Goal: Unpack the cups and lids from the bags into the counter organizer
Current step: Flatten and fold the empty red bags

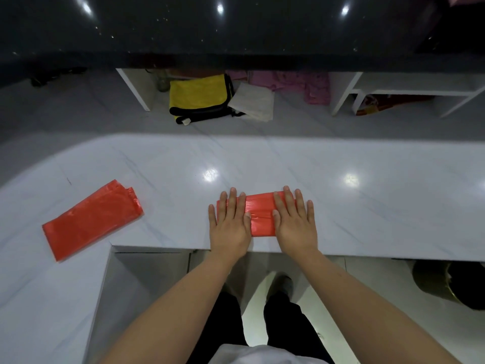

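Observation:
A small folded red plastic bag [259, 214] lies flat on the white marble counter [367, 206] near its front edge. My left hand [229, 222] presses palm-down on the bag's left end, fingers spread. My right hand [294, 219] lies flat on its right end in the same way. A second red plastic bag [91, 219], folded longer and flat, rests on the counter to the far left, apart from both hands. No cups, lids or organizer appear in view.
Beyond the counter, on the floor under a dark countertop [236, 30], sit a yellow and black bag [199, 98], a pale folded cloth [252, 101] and pink items [312, 88]. A dark bin [448, 282] stands below the counter at the right.

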Demonstrator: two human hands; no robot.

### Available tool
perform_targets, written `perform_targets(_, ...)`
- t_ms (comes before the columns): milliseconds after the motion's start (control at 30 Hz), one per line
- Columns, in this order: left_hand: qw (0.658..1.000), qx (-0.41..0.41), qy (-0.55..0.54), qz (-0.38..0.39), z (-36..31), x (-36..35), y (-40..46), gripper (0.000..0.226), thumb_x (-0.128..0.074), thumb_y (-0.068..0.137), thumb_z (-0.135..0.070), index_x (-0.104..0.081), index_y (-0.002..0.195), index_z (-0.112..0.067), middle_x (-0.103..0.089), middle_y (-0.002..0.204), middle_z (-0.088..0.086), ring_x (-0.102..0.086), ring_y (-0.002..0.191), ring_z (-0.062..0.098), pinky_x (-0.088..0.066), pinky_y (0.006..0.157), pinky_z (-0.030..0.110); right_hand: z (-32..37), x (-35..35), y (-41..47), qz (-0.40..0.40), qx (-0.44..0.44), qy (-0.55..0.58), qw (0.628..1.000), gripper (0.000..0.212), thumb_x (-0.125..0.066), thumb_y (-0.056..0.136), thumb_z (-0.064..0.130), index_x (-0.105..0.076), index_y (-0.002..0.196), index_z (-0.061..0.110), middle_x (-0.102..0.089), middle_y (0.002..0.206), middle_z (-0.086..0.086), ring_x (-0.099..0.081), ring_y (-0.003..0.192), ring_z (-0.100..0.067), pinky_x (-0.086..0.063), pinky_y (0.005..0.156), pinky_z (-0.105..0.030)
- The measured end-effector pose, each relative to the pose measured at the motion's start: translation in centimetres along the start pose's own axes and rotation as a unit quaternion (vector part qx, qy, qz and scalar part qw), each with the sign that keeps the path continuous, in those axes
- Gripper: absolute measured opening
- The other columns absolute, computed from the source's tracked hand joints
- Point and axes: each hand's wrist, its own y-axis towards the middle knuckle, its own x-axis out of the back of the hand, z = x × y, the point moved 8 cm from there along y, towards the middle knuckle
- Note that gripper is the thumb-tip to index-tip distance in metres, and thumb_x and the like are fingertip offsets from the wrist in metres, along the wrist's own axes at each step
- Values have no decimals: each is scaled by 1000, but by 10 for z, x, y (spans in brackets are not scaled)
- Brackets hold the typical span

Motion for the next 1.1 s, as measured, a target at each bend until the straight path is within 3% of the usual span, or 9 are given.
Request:
perform_targets(133, 998, 58, -14, 2, -8, 1, 2, 61, -10, 106, -45, 0, 162, -23, 11, 169, -2, 19, 153, 19, 14, 122, 52, -3, 1, 0, 23, -3, 10, 1000, 58, -1, 105, 47, 4, 160, 30, 17, 166, 7, 23, 152, -18, 10, 124, -46)
perform_targets(400, 998, 66, -18, 1, -40, 1, 30, 66, -9, 104, -49, 5, 161, -18, 17, 168, 1, 20, 153, 19, 10, 123, 52, -4, 1, -1, 29, 4, 13, 999, 57, -1, 105, 48, 9, 159, 31, 21, 166, 7, 26, 150, -17, 11, 124, -44)
perform_targets(733, 996, 83, -2, -43, 4, 6, 23, 61, -13, 107, -40, 2, 161, -17, 12, 169, 1, 19, 153, 20, 6, 123, 56, -7, 2, -1, 6, 5, 10, 1000, 57, -6, 106, 48, 1, 160, 31, 9, 168, 6, 17, 153, -16, 11, 124, -42)
perform_targets(900, 995, 94, -9, -42, 18, 8, 18, 61, -12, 107, -40, 4, 161, -17, 13, 168, 0, 19, 153, 18, 5, 123, 56, -8, 3, -3, 27, 0, -1, 1000, 58, -3, 105, 49, 5, 160, 31, 11, 168, 6, 19, 153, -16, 10, 124, -45)
perform_targets(1100, 995, 94, -5, -41, 15, 8, 19, 61, -8, 106, -41, 4, 161, -16, 12, 169, 1, 19, 153, 20, 5, 123, 57, 22, 31, 18, -37, -29, 1, 999, 62, -5, 106, 46, -14, 159, 16, 6, 169, -7, 18, 153, -23, 17, 121, -50)
